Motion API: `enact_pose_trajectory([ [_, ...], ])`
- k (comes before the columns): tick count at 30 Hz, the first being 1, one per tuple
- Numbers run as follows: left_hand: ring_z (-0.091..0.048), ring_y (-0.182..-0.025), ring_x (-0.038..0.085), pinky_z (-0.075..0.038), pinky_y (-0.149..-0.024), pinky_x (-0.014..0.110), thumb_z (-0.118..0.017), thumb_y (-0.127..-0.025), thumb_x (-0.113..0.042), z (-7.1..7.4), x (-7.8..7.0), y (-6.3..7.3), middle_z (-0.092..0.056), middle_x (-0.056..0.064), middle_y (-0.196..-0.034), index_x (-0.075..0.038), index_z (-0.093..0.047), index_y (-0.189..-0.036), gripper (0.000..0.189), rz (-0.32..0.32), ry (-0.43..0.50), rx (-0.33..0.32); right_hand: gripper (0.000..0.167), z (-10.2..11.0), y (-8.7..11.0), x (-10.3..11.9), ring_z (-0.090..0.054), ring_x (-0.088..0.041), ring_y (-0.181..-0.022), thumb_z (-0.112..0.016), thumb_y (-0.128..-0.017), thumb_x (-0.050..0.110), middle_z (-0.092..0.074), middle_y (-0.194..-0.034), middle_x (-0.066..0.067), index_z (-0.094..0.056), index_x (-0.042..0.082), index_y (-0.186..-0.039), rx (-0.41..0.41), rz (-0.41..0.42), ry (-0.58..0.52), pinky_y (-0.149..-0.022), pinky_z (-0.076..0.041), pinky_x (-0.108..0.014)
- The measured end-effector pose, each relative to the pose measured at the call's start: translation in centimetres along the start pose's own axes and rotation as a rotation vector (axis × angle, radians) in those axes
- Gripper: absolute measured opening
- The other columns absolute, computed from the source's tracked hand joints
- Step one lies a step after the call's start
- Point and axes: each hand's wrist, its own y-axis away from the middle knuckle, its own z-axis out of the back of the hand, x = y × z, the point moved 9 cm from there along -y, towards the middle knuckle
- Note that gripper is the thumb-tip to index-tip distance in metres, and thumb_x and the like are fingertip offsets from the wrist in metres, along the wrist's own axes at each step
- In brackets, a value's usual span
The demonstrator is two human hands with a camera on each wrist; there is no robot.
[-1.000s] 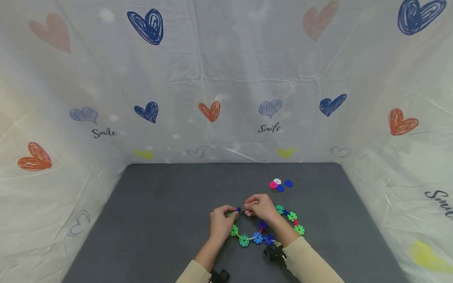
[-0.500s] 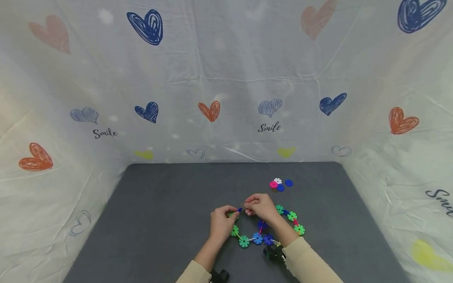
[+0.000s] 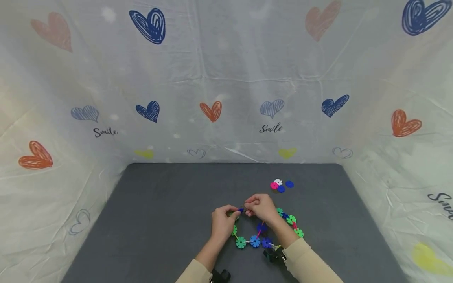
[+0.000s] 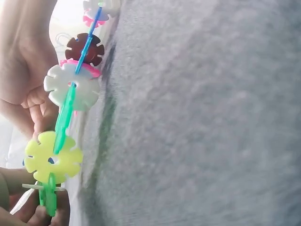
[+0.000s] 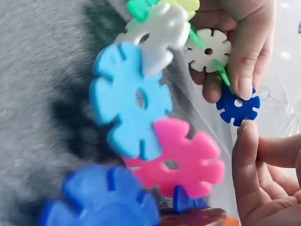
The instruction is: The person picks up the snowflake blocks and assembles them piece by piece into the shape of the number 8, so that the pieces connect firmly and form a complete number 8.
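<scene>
My left hand pinches a dark blue snowflake disc between thumb and finger. Green and white discs run from it into a linked chain. Close by, my right hand pinches a small brownish piece seen almost edge-on, at the lower rim of the blue disc in the right wrist view; whether the two interlock I cannot tell. Nearer that camera hang a light blue disc and a pink disc. The left wrist view shows a yellow disc beside left-hand fingers, joined upward to a white disc.
Several loose discs lie beyond my right hand: a white disc, a pink disc and blue discs. More green links of the chain lie right of the right wrist. The grey table meets a printed curtain.
The hands stay nearly in place, fingertips drawing slightly closer together. The brownish piece has turned more edge-on. The near part of the chain has shifted slightly left and toward me.
</scene>
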Motion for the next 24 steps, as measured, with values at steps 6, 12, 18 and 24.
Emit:
enact_pose_trajectory([
  [6,-0.048,-0.049,0.005,-0.039,-0.046,0.022,-0.082,-0.086,-0.017,0.53,0.03,0.01,-0.062,-0.007,-0.062,-0.016,-0.079,-0.081,0.005,0.016,0.007,-0.068,0.007,0.12,0.79,0.80,-0.069,-0.018,-0.058,-0.070,-0.092,0.001,-0.073,-0.072,-0.013,-0.067,-0.005,-0.094,-0.055,-0.006,-0.006,-0.059,-0.060,-0.034],
  [12,-0.048,-0.049,0.004,-0.040,-0.046,0.022,-0.083,-0.085,-0.015,0.90,0.07,-0.21,-0.062,-0.007,-0.061,-0.016,-0.079,-0.080,0.006,0.013,0.010,-0.086,0.008,-0.11,0.71,0.21,-0.071,-0.018,-0.060,-0.070,-0.092,0.000,-0.073,-0.074,-0.013,-0.065,-0.005,-0.095,-0.070,-0.044,-0.072,-0.061,-0.061,-0.032],
  [18,-0.048,-0.052,0.004,-0.040,-0.049,0.022,-0.082,-0.085,-0.019,0.48,0.11,-0.46,-0.065,-0.007,-0.066,-0.018,-0.079,-0.081,0.005,-0.005,0.000,-0.024,0.008,0.13,0.29,0.13,-0.072,-0.020,-0.061,-0.070,-0.093,0.001,-0.073,-0.073,-0.013,-0.065,-0.005,-0.095,-0.076,-0.005,-0.061,-0.061,-0.060,-0.032],
  [24,-0.050,-0.055,0.005,-0.041,-0.050,0.021,-0.081,-0.086,-0.017,0.17,0.25,-0.54,-0.067,-0.006,-0.070,-0.016,-0.079,-0.081,0.006,0.001,0.013,0.027,0.006,-0.08,0.20,-0.01,-0.071,-0.019,-0.059,-0.069,-0.092,0.000,-0.073,-0.074,-0.013,-0.066,-0.005,-0.094,-0.040,0.015,-0.059,-0.061,-0.061,-0.035],
])
